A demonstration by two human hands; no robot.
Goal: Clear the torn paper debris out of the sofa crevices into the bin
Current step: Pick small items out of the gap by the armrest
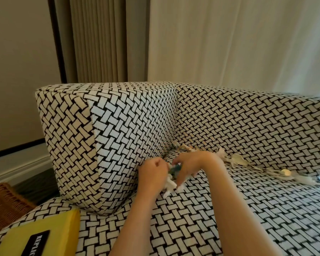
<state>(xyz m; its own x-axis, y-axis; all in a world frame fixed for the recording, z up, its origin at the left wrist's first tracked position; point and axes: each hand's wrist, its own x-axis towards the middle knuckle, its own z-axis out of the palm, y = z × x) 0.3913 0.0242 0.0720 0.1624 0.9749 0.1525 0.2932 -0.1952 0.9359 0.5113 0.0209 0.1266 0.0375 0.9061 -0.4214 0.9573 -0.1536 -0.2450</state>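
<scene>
- Left hand (151, 172) clenches a torn paper wad (171, 183) near the seat's back-left corner of the sofa (229, 218), beside the armrest crevice.
- Right hand (189, 166) curls its fingers onto the same wad, pinching it.
- More paper scraps (238, 159) lie along the seat's back edge.
- Yellow box (35, 235) sits at the seat's front-left corner.
- Wicker basket (4, 202) on the floor, left of the sofa.

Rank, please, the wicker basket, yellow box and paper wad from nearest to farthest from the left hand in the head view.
1. Paper wad: in the left hand's grip.
2. Yellow box: lower left, at the seat's front.
3. Wicker basket: far left, on the floor.
</scene>
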